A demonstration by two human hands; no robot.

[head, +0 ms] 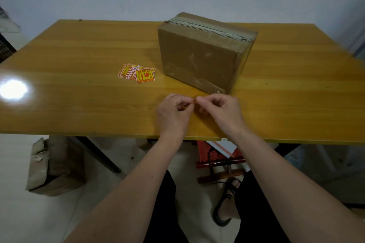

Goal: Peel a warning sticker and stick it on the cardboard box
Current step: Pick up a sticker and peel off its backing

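Observation:
A taped cardboard box (pixel 199 53) stands on the wooden table (pixel 79 104), just beyond my hands. A small pile of yellow-and-red warning stickers (pixel 138 74) lies to the left of the box. My left hand (pixel 173 113) and my right hand (pixel 221 111) meet fingertip to fingertip near the table's front edge, both pinching one warning sticker (pixel 195 100). It is held edge-on, so only a thin sliver shows between the fingers. Whether its backing has come apart is hidden.
A bright light glare sits on the table's left part. Below the table I see a crumpled cardboard box (pixel 53 165) on the floor at left, a red wooden stool (pixel 219 156), the table's dark leg, and my sandalled foot (pixel 227 201).

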